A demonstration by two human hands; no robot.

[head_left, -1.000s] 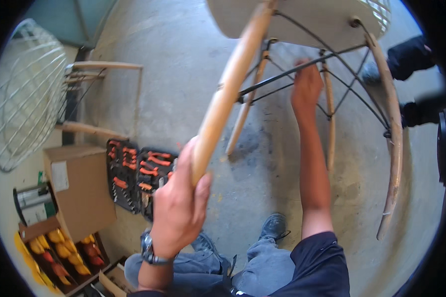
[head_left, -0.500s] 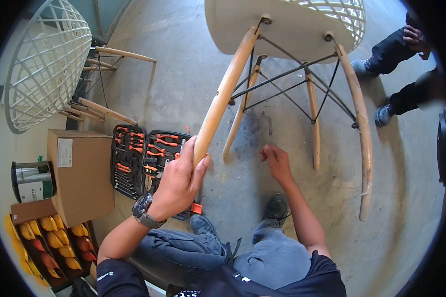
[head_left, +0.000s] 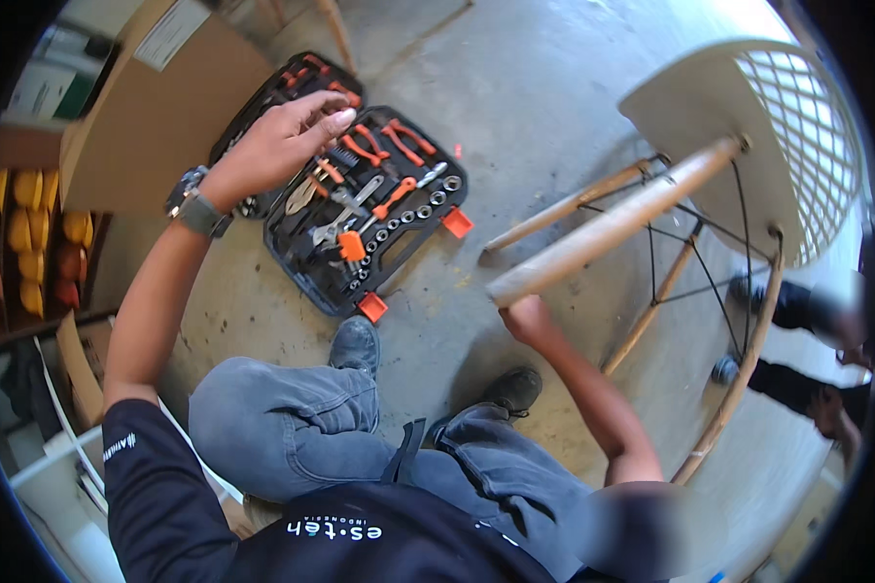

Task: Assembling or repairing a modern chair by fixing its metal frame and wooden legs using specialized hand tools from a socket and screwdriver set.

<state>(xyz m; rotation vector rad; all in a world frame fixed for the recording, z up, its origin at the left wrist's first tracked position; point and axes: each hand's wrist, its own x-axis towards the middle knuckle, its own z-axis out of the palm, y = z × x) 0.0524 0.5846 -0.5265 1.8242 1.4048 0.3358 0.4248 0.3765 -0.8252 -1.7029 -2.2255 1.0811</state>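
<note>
My left hand (head_left: pixel 280 146), with a dark watch on its wrist, hovers over the opened black tool case (head_left: pixel 297 282). Its fingers are loosely bent, with a gap between thumb and fingertips, beside an orange handle (head_left: pixel 345 94). Pliers (head_left: pixel 365 146), an adjustable wrench (head_left: pixel 332 231) and several sockets (head_left: pixel 408 216) lie in the case. My right hand (head_left: pixel 533 323) is closed right below the end of a wooden chair leg (head_left: pixel 603 233); the leg partly hides its fingers. The chair has a pale lattice-backed seat (head_left: pixel 695 107) and dark metal braces; it appears tilted in view.
A cardboard box (head_left: pixel 156 126) stands left of the case. Farther left, a brown divided rack (head_left: pixel 53 282) holds yellow and red pieces. Another person's legs (head_left: pixel 797 389) are at the right, beyond the chair. My boots (head_left: pixel 355 348) are close to the case's front edge.
My left hand has let go of the chair leg and moved left over the tool case. My right hand now meets the leg's end. The view has turned, so the chair appears farther right.
</note>
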